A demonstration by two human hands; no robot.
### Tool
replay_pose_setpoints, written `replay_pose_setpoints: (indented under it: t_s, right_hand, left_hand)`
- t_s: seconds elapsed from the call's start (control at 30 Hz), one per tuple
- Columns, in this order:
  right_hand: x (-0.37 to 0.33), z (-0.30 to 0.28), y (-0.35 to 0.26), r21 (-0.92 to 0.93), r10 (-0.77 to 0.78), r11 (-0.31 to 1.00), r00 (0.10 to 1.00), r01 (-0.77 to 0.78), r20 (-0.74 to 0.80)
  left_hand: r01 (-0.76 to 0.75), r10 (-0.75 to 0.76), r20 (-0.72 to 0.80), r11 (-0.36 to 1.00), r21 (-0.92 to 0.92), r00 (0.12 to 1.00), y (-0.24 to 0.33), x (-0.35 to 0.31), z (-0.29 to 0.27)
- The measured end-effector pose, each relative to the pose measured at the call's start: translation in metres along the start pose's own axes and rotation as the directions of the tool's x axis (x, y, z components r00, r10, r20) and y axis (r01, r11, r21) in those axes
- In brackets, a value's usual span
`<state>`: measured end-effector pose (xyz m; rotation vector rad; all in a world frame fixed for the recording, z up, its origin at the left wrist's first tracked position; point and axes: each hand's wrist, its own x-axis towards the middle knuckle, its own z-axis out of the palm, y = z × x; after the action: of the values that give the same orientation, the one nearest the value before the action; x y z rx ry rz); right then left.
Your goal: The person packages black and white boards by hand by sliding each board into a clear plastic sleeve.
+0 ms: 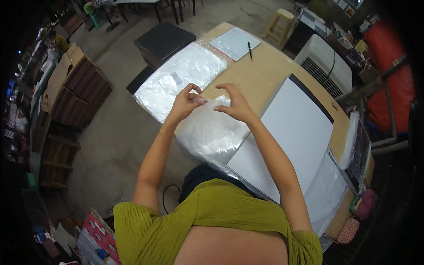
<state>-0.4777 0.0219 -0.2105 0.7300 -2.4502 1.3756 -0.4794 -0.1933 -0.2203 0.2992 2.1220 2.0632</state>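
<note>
A clear plastic bag (212, 134) hangs over the near edge of the wooden table (265, 62), in front of my body. My left hand (187, 104) pinches the bag's upper edge between thumb and fingers. Just to its right, my right hand (236, 104) is curved with thumb and fingers apart, close to the same edge and gripping nothing. Under my right forearm lies a stack of large white sheets (300, 119) with a black band at its far end. Beyond my left hand is a flat pack wrapped in shiny clear plastic (176, 73).
A clipboard-like white pad (234, 43) and a black pen (250, 51) lie at the table's far end. More clear plastic (329, 190) sits at the near right. Black boxes (163, 42), cardboard boxes (79, 84), a wooden stool (280, 24) and a white appliance (327, 64) stand around.
</note>
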Motion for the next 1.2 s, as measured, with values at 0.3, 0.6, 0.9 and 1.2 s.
replay_pose_setpoints:
  t_s: [0.3,0.6,0.9,1.2]
  right_hand:
    - [0.009,0.002,0.003,0.138,0.119,0.985,0.988,-0.105,-0.098]
    - [0.013,-0.039,0.001,0.076,0.218,0.976,0.943,-0.205,-0.254]
    - [0.005,-0.058,0.014,0.158,0.204,0.971,0.968,-0.181,-0.147]
    - [0.006,-0.053,-0.003,0.252,0.391,0.907,0.895,-0.336,-0.213]
  left_hand:
    - [-0.034,0.042,0.092,0.995,-0.090,0.995,-0.020,0.020,0.002]
    - [-0.074,-0.682,0.643,0.664,0.744,0.348,-0.044,0.019,-0.003]
    - [0.211,-0.141,0.431,0.970,-0.119,0.891,0.013,0.067,0.052]
    - [-0.096,0.069,0.250,0.991,0.099,0.966,0.067,0.070,0.051]
